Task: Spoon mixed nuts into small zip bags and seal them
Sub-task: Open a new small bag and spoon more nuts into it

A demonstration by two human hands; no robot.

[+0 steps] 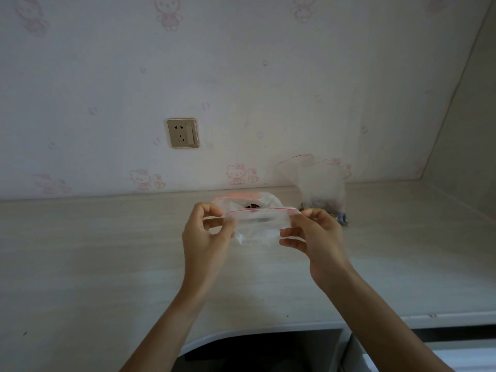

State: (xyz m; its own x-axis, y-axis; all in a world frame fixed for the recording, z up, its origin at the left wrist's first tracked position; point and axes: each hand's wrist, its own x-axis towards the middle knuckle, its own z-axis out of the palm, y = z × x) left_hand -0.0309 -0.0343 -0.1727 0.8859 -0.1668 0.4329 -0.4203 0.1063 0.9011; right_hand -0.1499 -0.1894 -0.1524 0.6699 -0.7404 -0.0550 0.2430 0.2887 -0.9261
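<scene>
A small clear zip bag (261, 225) with a red seal line hangs above the desk between both hands. My left hand (206, 237) pinches its left top corner. My right hand (314, 237) pinches the right top corner. Behind it lies another clear bag (265, 200) with a few dark nuts showing inside. A larger clear bag (319, 181) stands upright at the back right, with dark nuts at its bottom. No spoon is visible.
The pale wood desk (107, 251) runs to a wall with cartoon-cat wallpaper and a power socket (183, 133). A side panel (464, 124) closes the right. The desk's front edge curves inward below my arms.
</scene>
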